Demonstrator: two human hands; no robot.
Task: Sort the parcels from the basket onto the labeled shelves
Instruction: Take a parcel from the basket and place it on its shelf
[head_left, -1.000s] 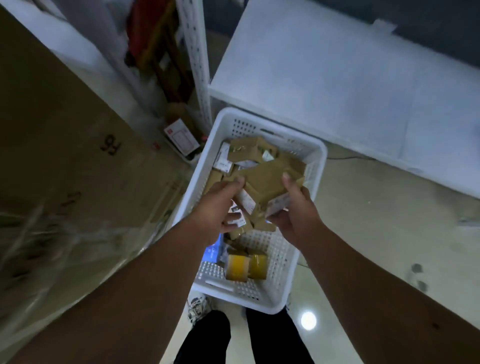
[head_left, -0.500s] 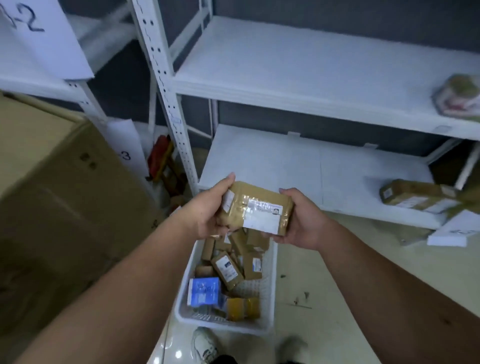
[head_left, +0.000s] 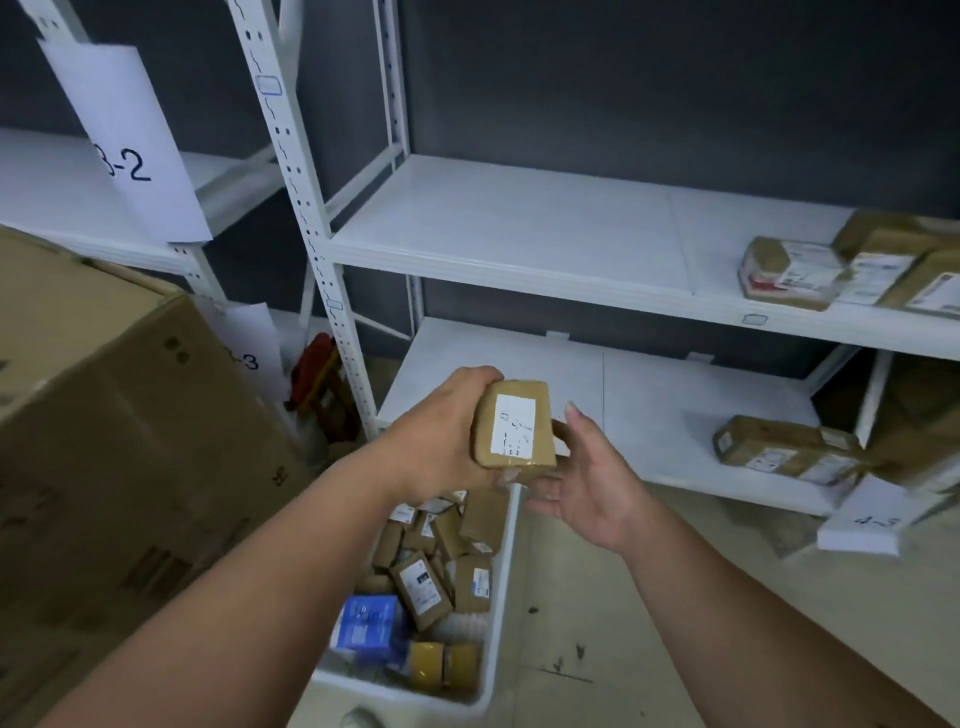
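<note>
Parcel (head_left: 514, 426) — left hand (head_left: 441, 431) grips it.

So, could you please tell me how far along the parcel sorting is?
Done: a few parcels lie on the middle shelf and the bottom shelf. In hand: the left hand grips one labelled parcel, the right hand open beside it. Left: the basket holds many more.
</note>
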